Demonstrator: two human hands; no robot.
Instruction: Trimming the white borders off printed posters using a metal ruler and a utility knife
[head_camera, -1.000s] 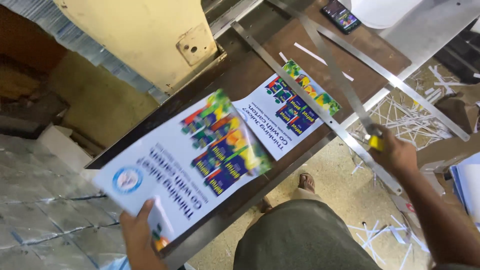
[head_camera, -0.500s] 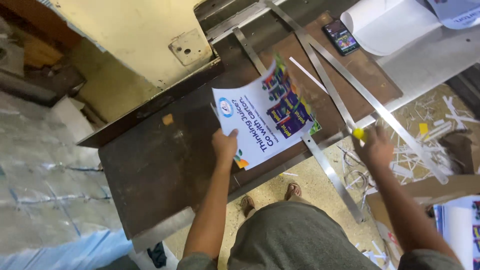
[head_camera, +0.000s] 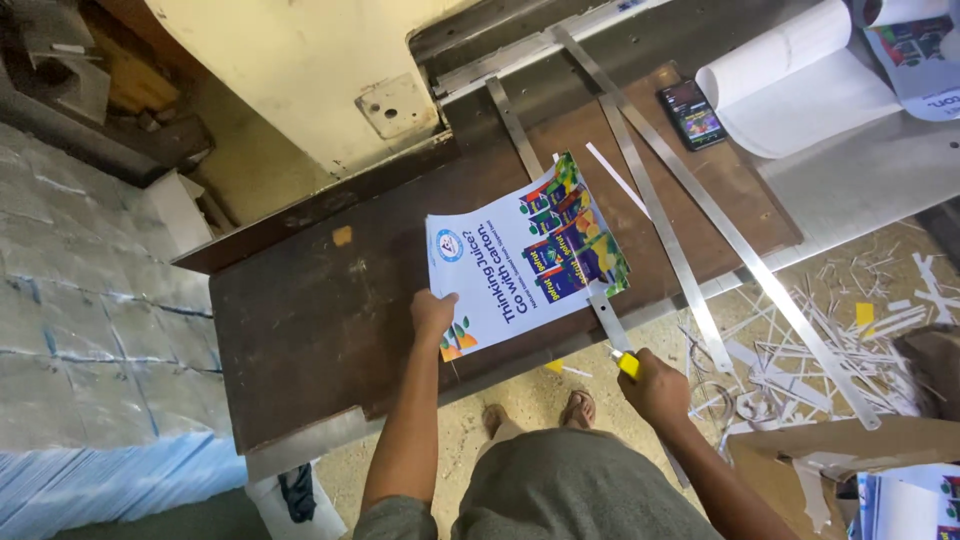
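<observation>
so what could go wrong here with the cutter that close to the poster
1. The left hand presses the poster at its near edge, not far from the steel ruler; a slip of the yellow cutter in the right hand might reach the fingers.
2. Only one corner is pinned, so the poster could shift and cut crooked.
3. Paper scraps on the floor could be slippery.

Single head-worn view, steeply downward over a brown worktable (head_camera: 300, 330), near.

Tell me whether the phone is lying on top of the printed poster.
No, the phone lies on the brown table near the white paper roll, well apart from the poster under the left hand.
</observation>
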